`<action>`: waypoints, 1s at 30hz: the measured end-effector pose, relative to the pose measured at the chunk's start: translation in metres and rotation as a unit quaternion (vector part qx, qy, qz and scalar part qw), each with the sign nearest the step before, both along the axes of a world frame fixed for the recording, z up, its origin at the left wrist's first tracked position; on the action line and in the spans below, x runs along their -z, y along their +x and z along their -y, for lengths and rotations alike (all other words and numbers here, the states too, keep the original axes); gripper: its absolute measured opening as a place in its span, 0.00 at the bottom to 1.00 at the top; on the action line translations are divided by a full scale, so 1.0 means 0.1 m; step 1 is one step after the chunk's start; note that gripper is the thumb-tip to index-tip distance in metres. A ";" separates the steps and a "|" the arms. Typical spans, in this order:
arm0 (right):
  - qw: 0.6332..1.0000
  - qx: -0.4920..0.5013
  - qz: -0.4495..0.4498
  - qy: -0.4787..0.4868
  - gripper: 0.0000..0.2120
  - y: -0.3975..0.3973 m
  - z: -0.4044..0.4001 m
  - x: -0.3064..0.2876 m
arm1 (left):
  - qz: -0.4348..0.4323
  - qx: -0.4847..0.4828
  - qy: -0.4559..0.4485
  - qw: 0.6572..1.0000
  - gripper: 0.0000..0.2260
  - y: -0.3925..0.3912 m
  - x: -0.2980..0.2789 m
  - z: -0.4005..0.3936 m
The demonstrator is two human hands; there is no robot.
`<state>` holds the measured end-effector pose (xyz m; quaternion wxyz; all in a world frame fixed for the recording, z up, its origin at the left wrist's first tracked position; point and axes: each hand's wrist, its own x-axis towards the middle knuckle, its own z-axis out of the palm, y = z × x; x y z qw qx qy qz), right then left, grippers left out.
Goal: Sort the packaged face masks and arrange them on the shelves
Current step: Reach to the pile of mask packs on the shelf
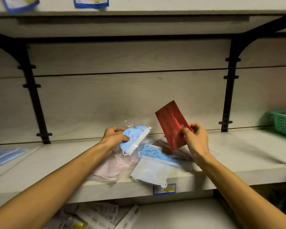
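Fingers: left hand (113, 137) grips blue mask (135, 138); right hand (196, 139) pinches red pack (171, 124); green basket (282, 123) holds something pink.

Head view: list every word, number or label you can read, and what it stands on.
None can be read.
Shelf-edge tag: blue border, yellow patch, print blurred.
Two top-shelf tags: blurred.
Red pack in right hand: small mark, unreadable.
Lower-shelf packs: print too small.

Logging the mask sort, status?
Left hand grips bagged blue patterned mask. Right hand pinches red mask packet. Loose masks piled beneath on shelf.
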<state>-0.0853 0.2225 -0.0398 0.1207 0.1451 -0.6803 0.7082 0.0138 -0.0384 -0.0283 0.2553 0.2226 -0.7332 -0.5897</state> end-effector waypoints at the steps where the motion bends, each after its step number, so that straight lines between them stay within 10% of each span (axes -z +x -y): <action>1: 1.000 -0.013 0.000 -0.026 0.03 0.09 0.04 -0.04 | -0.014 0.008 0.030 0.999 0.20 0.07 -0.02 0.00; 5: 0.993 -0.074 0.011 -0.094 0.06 0.49 0.24 -0.16 | -0.057 0.076 0.137 0.986 0.22 0.50 -0.12 0.09; 15: 0.978 -0.158 0.017 -0.135 0.08 1.73 1.10 -0.25 | -0.053 0.073 0.117 0.989 0.07 2.08 -0.27 0.62; 30: 0.958 -0.265 0.039 -0.099 0.08 4.12 2.61 0.06 | -0.125 0.028 0.087 0.988 0.13 4.70 -0.06 1.81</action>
